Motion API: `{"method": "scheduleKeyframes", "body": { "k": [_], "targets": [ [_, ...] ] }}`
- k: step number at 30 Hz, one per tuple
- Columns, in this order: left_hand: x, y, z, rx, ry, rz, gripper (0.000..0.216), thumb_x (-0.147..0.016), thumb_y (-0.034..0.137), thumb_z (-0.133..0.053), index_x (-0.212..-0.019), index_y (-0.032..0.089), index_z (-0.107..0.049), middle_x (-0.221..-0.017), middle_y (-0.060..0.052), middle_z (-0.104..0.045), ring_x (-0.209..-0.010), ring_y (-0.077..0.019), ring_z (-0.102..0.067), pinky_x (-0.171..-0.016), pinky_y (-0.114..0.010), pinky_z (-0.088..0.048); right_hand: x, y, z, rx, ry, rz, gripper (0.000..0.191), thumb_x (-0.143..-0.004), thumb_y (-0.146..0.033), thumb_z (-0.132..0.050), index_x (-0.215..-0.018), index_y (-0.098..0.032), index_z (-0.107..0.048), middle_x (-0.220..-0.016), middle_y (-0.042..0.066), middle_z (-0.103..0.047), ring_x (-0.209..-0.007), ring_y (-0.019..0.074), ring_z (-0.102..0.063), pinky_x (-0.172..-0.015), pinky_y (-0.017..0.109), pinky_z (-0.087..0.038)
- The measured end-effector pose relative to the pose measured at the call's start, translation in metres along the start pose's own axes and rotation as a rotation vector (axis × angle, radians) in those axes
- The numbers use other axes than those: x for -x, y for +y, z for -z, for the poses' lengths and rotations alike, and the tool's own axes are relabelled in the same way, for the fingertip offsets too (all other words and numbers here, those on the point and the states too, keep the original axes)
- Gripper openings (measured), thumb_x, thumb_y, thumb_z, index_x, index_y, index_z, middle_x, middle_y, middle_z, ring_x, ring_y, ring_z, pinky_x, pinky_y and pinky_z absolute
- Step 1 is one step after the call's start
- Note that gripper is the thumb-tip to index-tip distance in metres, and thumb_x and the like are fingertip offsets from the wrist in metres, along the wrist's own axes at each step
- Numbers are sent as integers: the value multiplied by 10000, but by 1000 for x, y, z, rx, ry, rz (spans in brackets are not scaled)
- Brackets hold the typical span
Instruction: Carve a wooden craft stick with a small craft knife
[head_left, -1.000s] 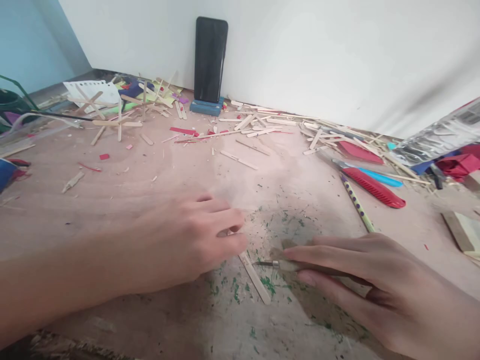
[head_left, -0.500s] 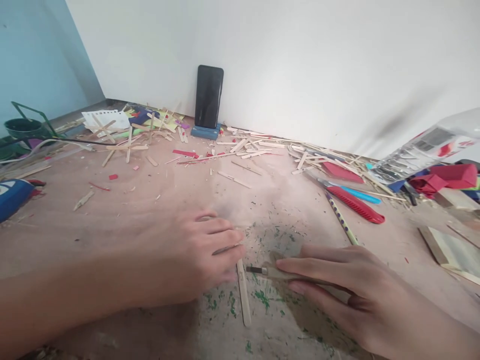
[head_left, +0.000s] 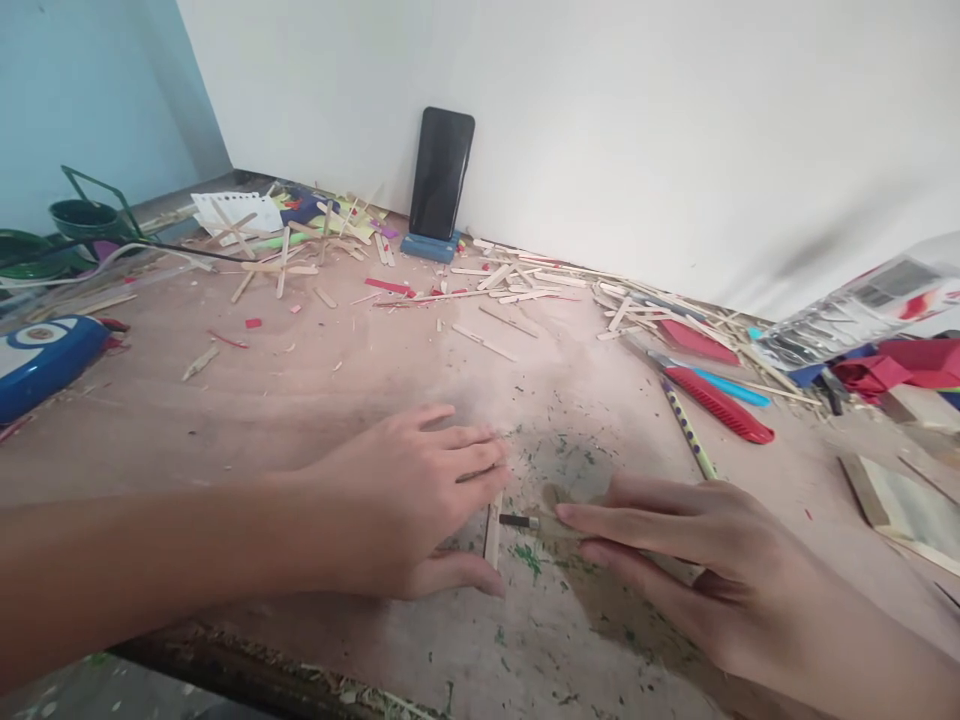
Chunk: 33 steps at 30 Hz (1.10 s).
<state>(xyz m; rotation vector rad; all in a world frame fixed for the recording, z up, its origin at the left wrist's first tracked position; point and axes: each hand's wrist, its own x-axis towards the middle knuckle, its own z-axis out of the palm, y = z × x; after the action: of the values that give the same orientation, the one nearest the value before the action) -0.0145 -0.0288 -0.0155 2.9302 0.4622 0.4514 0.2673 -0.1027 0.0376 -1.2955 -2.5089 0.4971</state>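
Note:
On the tabletop, a wooden craft stick (head_left: 492, 535) lies lengthwise under my left hand (head_left: 442, 490). The fingers press over its far part and the thumb rests at its near end, so much of the stick is hidden. My right hand (head_left: 690, 560) is closed around the wooden handle of a small carving chisel (head_left: 519, 521). Its dark metal tip points left and meets, or nearly meets, the right edge of the stick. Green shavings (head_left: 531, 560) are scattered around the tip.
A phone (head_left: 442, 175) stands on a blue holder (head_left: 430, 247) against the wall. A red box cutter (head_left: 718, 403) and a patterned pencil (head_left: 688, 430) lie beyond my right hand. Loose sticks (head_left: 517, 283), a plastic bottle (head_left: 855, 305) and a blue object (head_left: 52, 365) surround the work area.
My left thumb has moved out to the stick's near end, covering more of it; the near end showed bare before. The chisel stays beside the stick. The camera view has shifted slightly.

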Motion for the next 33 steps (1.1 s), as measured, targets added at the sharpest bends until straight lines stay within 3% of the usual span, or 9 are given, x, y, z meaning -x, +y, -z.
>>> {"method": "scheduleKeyframes", "body": {
  "k": [7,14,17,18,20,23,26,31,33],
  "targets": [
    [2,-4,-1,45,-99,81,820,-1048,734,-427,-1568,104,-496,-1677,-153,-412,-1568,-332,-402,-1290,-544,-261,0,-3,-1,1,4,-2,350,-1039,-251,-595,-1341,-331,-750,-895,48,-764,-718,184,-726,-604,287,-559],
    [2,-7,-4,59,-98,85,846,-1042,758,-397,-1569,104,-498,-1685,-159,-395,-1582,-329,-378,-1307,-528,-234,1,-2,-5,-78,-15,-68,335,-1027,-234,-620,-1310,-353,-755,-807,0,-719,-686,155,-677,-585,275,-488],
    [3,-6,-7,58,-97,87,837,-1042,766,-379,-1577,133,-499,-1680,-141,-404,-1566,-340,-409,-1287,-558,-282,1,-8,-4,-351,132,-329,166,-916,-281,-776,-1077,-308,-808,-922,22,-773,-803,192,-694,-700,301,-522],
    [3,-6,-7,51,-88,83,827,-1039,767,-388,-1570,145,-514,-1670,-133,-421,-1550,-347,-434,-1273,-567,-312,0,-9,-2,-431,200,-412,100,-897,-309,-801,-988,-277,-776,-885,16,-747,-771,183,-667,-668,288,-506],
    [2,-5,-8,22,-54,75,800,-1027,765,-429,-1546,171,-554,-1637,-104,-470,-1509,-359,-492,-1238,-574,-381,-2,-9,3,-538,302,-511,206,-886,-367,-820,-853,-243,-659,-745,-23,-615,-642,139,-540,-547,252,-403],
    [1,-4,-7,-59,-32,56,804,-1001,775,-484,-1521,171,-589,-1606,-84,-493,-1434,-359,-579,-1162,-536,-505,-3,-3,12,-689,427,-554,351,-848,-435,-855,-787,-233,-574,-715,-51,-512,-583,101,-402,-505,248,-295],
    [3,-5,-9,-106,-4,44,822,-988,782,-504,-1549,185,-558,-1598,-69,-489,-1371,-344,-638,-1117,-498,-571,-2,2,17,-859,522,-558,319,-818,-412,-882,-849,-235,-619,-740,-51,-546,-583,93,-414,-535,259,-314],
    [13,-13,-22,-158,-2,30,838,-989,787,-489,-1662,304,-362,-1648,5,-398,-1413,-342,-596,-1085,-521,-610,-3,5,11,-1051,609,-507,268,-861,-385,-850,-834,-188,-670,-661,-73,-470,-566,90,-366,-561,260,-311],
    [15,-17,-27,-164,-4,18,866,-990,779,-499,-1691,332,-260,-1659,11,-373,-1431,-341,-576,-1098,-517,-604,-3,5,9,-1093,647,-457,280,-905,-374,-810,-790,-181,-642,-714,-60,-495,-633,111,-432,-618,261,-376]
  ]
}}
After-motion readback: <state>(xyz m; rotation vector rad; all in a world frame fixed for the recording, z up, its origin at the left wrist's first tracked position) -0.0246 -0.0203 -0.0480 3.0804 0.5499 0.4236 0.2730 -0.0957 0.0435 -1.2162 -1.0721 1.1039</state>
